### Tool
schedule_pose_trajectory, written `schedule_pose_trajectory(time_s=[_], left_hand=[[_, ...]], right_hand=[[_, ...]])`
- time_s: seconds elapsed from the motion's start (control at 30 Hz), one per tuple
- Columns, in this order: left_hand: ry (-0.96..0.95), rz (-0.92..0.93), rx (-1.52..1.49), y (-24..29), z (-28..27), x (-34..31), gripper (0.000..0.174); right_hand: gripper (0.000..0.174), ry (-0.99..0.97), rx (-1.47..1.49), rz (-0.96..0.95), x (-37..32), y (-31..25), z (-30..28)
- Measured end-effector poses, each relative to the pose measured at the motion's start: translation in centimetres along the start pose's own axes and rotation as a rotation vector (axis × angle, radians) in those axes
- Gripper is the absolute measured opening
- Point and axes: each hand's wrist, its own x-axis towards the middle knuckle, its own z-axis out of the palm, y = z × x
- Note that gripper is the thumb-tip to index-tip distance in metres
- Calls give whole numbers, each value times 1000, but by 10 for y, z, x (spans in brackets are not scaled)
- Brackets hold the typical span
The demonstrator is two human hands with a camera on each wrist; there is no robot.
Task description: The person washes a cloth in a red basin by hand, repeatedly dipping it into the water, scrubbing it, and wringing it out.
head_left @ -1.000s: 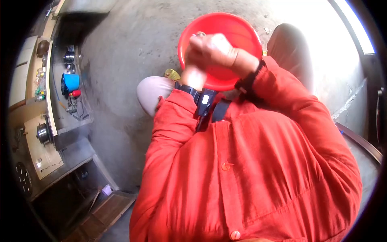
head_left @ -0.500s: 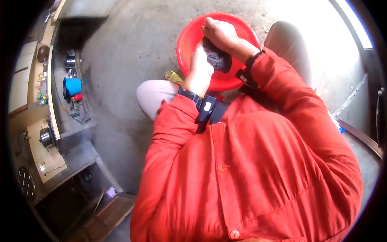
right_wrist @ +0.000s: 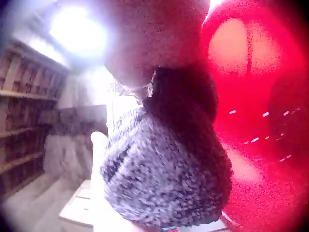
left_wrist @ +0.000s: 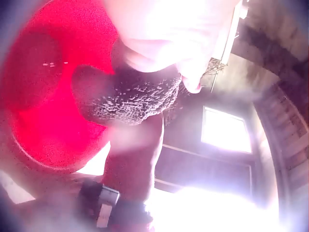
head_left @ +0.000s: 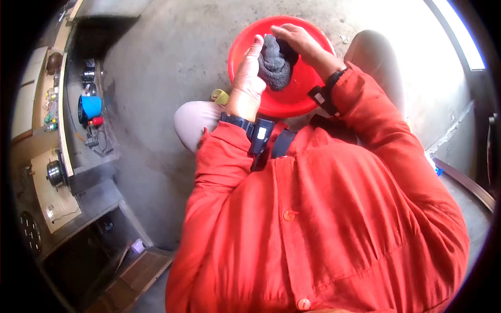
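Note:
A dark grey fluffy cloth (head_left: 275,65), bunched into a twisted lump, is held between both hands over a red basin (head_left: 305,96). My left hand (head_left: 249,78) holds it from the left, thumb pointing up along its side, the other fingers hidden. From the upper right my right hand (head_left: 302,41) grips the cloth's far, darker part, its fingers reaching across the top. In the left wrist view the cloth (left_wrist: 130,99) hangs beneath the bright left hand (left_wrist: 169,34). In the right wrist view the cloth (right_wrist: 169,169) bulges below the right hand (right_wrist: 154,38).
The basin stands on the grey concrete floor (head_left: 151,156) between my knees, with a yellow slipper (head_left: 219,97) beside it. Along the left are a blue bucket (head_left: 91,106), a metal pot (head_left: 54,173) and low shelving.
A second ago the hands were blurred close together over the basin. The grey cloth has come into fuller view, and since half a second ago the right hand's fingers have loosened and spread across it.

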Motion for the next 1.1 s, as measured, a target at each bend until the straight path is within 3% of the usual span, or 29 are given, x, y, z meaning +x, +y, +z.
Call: schedule_pose_trajectory(time_s=[0.13, 0.17, 0.2, 0.23, 0.33, 0.4, 0.47, 0.57, 0.6, 0.63, 0.67, 0.73, 0.77, 0.87, 0.9, 0.93, 1.0, 1.03, 1.07, 1.1], left_hand=[[-34, 31, 38, 19, 8, -9, 41], [-168, 69, 39, 23, 8, -12, 42], [-136, 107, 22, 23, 7, -10, 43], [-103, 145, 5, 23, 6, -8, 45], [-22, 224, -52, 26, 2, -10, 51], [-22, 269, -102, 29, -9, -5, 55], [17, 274, -107, 21, -16, -4, 56], [7, 180, -171, 14, -31, 7, 46], [-56, 125, -145, 15, -30, 2, 44], [-158, 323, 274, 13, -34, -3, 44], [-219, 399, 364, 8, -42, -2, 43], [-264, 459, 364, -9, -64, 16, 41], [-234, 436, 334, -13, -66, 19, 41], [0, 13, -42, -15, -35, 10, 38], [-40, -22, -98, -12, -25, 17, 38], [90, -7, -32, -9, -19, 18, 38], [18, -82, -183, -3, -19, 13, 37], [-34, -27, 11, -4, -36, 8, 37], [-278, 375, -236, -23, -37, 16, 36], [-524, 785, -478, -48, -30, 36, 36]], right_hand=[[52, -369, -8, -216, -1, 19, -26], [55, -438, 416, 1, 9, 35, -18], [57, -492, 838, 225, 6, 21, -4], [61, -483, 619, 116, -8, 10, 1], [57, -583, 791, 290, -16, -16, 2], [46, -390, 764, 320, -12, -23, 0], [38, -205, 581, 45, -9, -18, -9], [33, -197, 82, -238, -39, -67, 8], [34, -270, 49, -365, -42, -67, 20], [30, -304, -38, -507, -46, -63, 36], [25, -336, -127, -651, -52, -61, 48], [15, -325, -742, -924, -71, -73, 62], [16, -254, -863, -923, -77, -72, 71], [15, 12, -1069, -622, -29, -44, 59], [16, 92, -1068, -584, -14, -44, 52], [17, 99, -984, -563, -11, -38, 44], [17, 68, -1140, -673, -22, -43, 50], [16, -25, -1073, -716, -35, -48, 54], [12, 53, -1018, -1035, -50, -50, 63], [12, -39, -1007, -1016, -63, -53, 75]])
